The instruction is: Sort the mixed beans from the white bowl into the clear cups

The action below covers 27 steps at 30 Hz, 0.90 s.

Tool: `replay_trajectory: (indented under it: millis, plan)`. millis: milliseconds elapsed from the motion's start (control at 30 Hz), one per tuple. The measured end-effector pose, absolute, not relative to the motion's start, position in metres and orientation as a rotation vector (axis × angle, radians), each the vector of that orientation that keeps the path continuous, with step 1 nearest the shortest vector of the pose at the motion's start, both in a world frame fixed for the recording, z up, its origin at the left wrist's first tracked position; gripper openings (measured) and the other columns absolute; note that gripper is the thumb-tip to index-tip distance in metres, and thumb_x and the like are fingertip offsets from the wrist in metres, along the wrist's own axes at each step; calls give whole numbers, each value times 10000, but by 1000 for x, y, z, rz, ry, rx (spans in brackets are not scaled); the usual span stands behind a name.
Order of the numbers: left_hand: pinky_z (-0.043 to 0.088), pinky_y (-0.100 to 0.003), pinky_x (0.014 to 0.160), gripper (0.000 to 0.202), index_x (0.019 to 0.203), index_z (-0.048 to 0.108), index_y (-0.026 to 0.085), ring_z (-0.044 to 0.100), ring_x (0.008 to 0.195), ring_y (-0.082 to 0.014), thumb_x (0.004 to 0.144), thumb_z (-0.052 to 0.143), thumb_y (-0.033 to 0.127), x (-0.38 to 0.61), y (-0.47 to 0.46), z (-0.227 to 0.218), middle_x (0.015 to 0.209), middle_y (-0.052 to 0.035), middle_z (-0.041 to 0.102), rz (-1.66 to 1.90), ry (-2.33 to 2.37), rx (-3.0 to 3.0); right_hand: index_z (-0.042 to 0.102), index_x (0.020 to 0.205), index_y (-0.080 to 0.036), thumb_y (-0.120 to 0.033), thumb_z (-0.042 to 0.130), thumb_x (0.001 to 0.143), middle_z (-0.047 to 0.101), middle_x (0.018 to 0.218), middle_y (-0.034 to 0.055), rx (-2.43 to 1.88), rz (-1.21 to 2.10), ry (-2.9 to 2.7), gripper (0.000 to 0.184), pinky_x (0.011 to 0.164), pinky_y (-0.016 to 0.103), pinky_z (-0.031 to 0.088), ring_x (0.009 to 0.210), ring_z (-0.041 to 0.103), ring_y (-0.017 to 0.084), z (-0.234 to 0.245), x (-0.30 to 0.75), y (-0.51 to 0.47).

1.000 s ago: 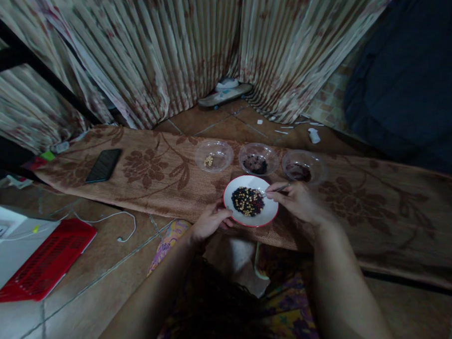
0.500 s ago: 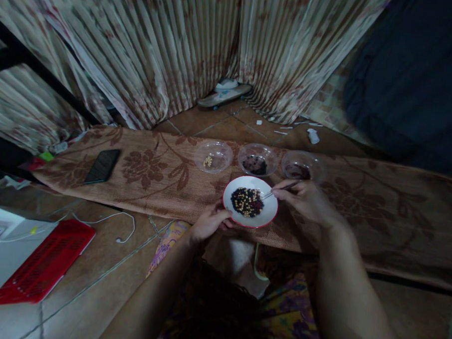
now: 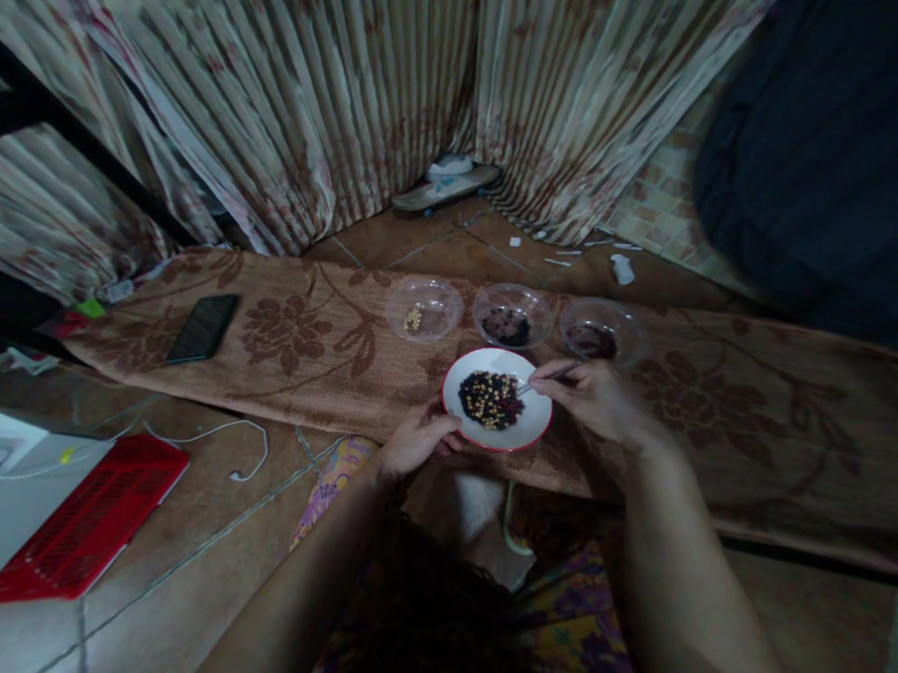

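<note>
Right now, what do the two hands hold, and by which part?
The left hand holds the plate by its near-left rim; the right hand pinches what look like tweezers around the middle.

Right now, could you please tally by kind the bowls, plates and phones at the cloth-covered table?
Clear bowls: 3
Red-rimmed white plate: 1
Dark phone: 1
Total: 5
</note>
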<state>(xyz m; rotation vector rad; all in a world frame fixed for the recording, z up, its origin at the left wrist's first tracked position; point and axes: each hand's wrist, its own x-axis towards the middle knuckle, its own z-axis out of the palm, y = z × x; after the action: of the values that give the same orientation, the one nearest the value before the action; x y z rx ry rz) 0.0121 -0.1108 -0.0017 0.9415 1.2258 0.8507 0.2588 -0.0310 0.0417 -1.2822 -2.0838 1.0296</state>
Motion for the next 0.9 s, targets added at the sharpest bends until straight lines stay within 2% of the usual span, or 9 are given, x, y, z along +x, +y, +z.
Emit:
replay_trajectory:
  millis: [133,367,900]
  plan:
    - [457,-185,509,225,969,596,114,608,566,-111,781,591,237,12,-110,-2,674,-28,654,834,1219,948,732,854,-207,-450,593,838,745,826,23,-1301,1049,-2075,281,641,284,486,720,670,202,44,256,-33]
    - [457,-183,505,282,1015,584,114,607,559,-107,776,601,262,11,-110,-6,666,-16,653,855,1197,953,741,862,-196,-446,593,839,749,848,32,-1269,1068,-2070,291,666,289,490,739,674,203,41,256,-32]
    - [449,-198,512,322,1034,584,121,611,579,-116,765,619,296,10,-110,-8,702,-21,659,841,1190,939,746,888,-198,-451,586,843,748,830,27,-1275,1029,-2081,303,615,286,473,688,660,197,35,256,-30]
